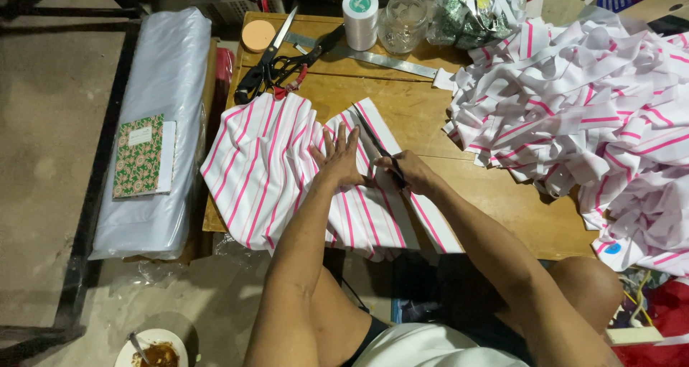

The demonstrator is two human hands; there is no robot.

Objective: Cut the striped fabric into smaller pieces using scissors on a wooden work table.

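Head view shows a wooden table [430, 115] with a big heap of striped strips [596, 115] on its right and a folded white, pink-striped cloth [265, 166] hanging over its near left edge. Left hand [337, 160] lies flat on the cloth, fingers spread. Just beside it, right hand [408, 173] is clamped on scissors [375, 143] cutting the cloth; another pair [276, 58] lies behind.

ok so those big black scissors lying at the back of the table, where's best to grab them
Take the scissors by the black handle loops, their lower-left end nearest the striped fabric. The blades point up and right, toward the thread spool, so come from the table's left edge, probably with the left hand; that keeps fingers off the points.
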